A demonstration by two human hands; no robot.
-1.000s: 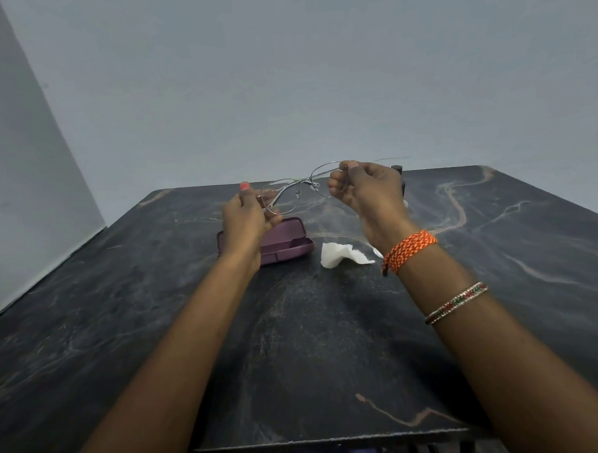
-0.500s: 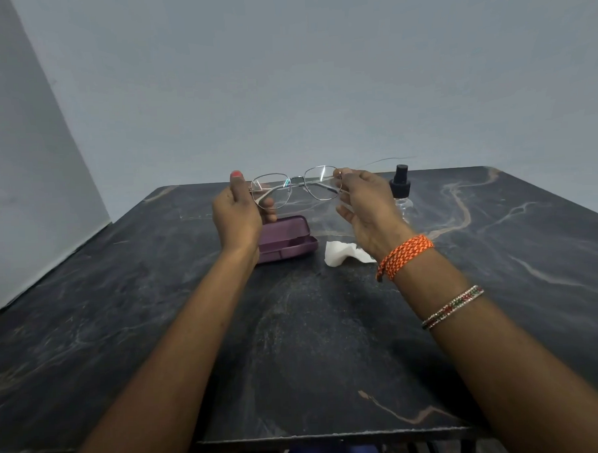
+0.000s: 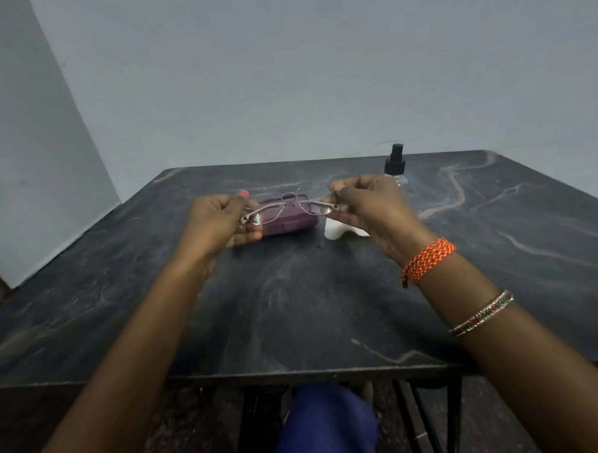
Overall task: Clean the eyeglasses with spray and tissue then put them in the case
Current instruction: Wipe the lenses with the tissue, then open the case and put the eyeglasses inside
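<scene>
The left hand [image 3: 222,222] has its fingers curled in around the left end of a pair of thin, silver wire-framed eyeglasses with clear lenses [image 3: 290,209], pinching the frame at the hinge, with a red-painted nail showing at the top. The right hand [image 3: 368,206] pinches the other end of the frame between thumb and fingertips, the remaining fingers loosely bent below. Between the two hands the eyeglasses hang level in the air, lifted clear of the dark, marble-patterned tabletop [image 3: 293,295], with the lenses facing roughly toward the wearer of the camera. Directly behind and below them lies a closed, oblong plum-purple hard glasses case [image 3: 287,223], resting flat on the table and partly seen through the lenses. Just right of the case, under the right hand, sits a crumpled white tissue [image 3: 335,230]. Farther back on the right stands a small clear spray bottle with a black pump top [image 3: 395,164], upright, its lower part hidden by the right hand. The right wrist carries a braided orange thread band [image 3: 427,260] and, further up the forearm, a thin beaded bangle [image 3: 483,314]. A plain grey wall [image 3: 318,71] rises behind the table.
</scene>
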